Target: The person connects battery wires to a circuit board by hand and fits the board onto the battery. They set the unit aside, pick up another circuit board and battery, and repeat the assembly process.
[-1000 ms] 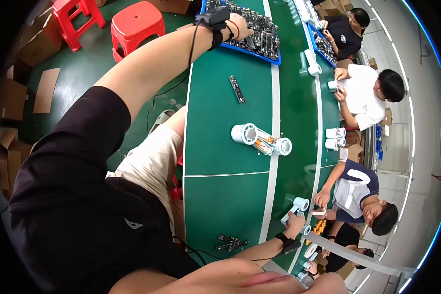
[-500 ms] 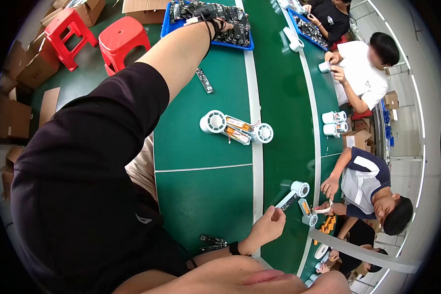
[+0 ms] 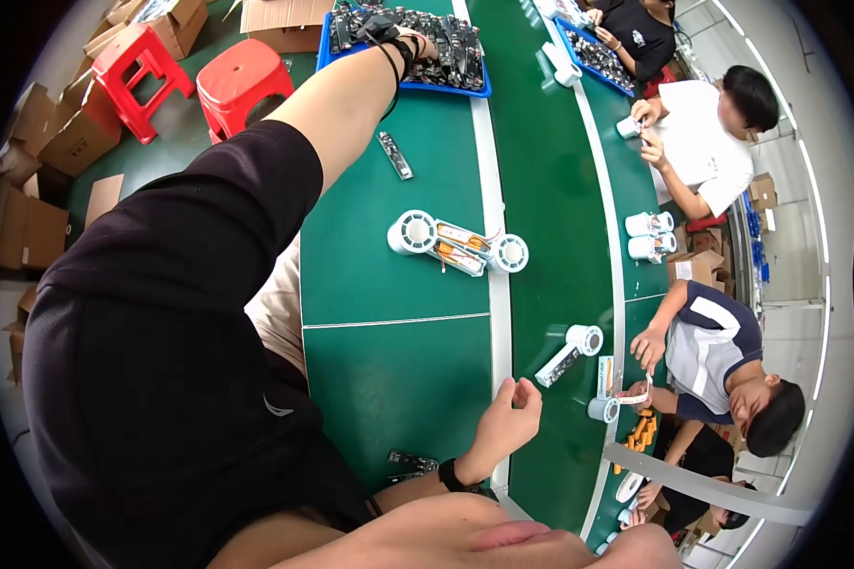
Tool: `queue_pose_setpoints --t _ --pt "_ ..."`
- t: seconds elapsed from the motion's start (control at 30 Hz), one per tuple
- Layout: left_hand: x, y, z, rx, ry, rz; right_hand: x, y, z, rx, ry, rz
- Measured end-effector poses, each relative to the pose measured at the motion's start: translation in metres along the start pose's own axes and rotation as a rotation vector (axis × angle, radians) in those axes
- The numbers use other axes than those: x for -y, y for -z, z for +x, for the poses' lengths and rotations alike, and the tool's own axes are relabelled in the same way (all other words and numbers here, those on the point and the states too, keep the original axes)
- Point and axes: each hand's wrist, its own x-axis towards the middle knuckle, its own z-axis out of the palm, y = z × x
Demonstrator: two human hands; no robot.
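My left arm stretches to a blue tray (image 3: 458, 92) heaped with small black circuit boards (image 3: 457, 49). There my left hand (image 3: 416, 43), a black strap about its wrist, reaches down among the boards; its fingertips are hidden. My right hand (image 3: 506, 425), black band at the wrist, is held over the edge of the conveyor belt with fingers loosely curled, thumb apart and nothing between them. Beyond it lies a white round-headed unit (image 3: 586, 339) with a board along its handle. Two joined-looking white units (image 3: 414, 233) with orange parts and wires rest on the green table.
A single board (image 3: 396, 156) lies between tray and units, more boards (image 3: 410, 465) near my right forearm. Across the belt (image 3: 555, 237) several people handle parts; one holds a strip by another white unit (image 3: 604, 408). Red stools (image 3: 244, 83) and cartons stand at left.
My right hand has drawn back from the white unit on the belt, which has shifted away slightly. In the tray, my left hand has moved and its fingers now point down among the boards.
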Motion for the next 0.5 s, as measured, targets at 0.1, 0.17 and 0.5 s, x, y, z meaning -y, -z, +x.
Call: queue_pose_setpoints --t 0.1,0.17,0.5 --pt "0.014 -0.001 0.012 -0.016 0.032 -0.076 0.009 -0.009 -0.004 0.024 0.032 0.006" --pt "0.037 -0.009 0.041 -0.053 0.098 -0.154 0.01 -0.015 -0.003 0.042 0.098 0.027" --pt "0.062 0.033 -0.026 0.027 0.12 -0.805 -0.004 0.01 -0.003 -0.075 0.079 0.049"
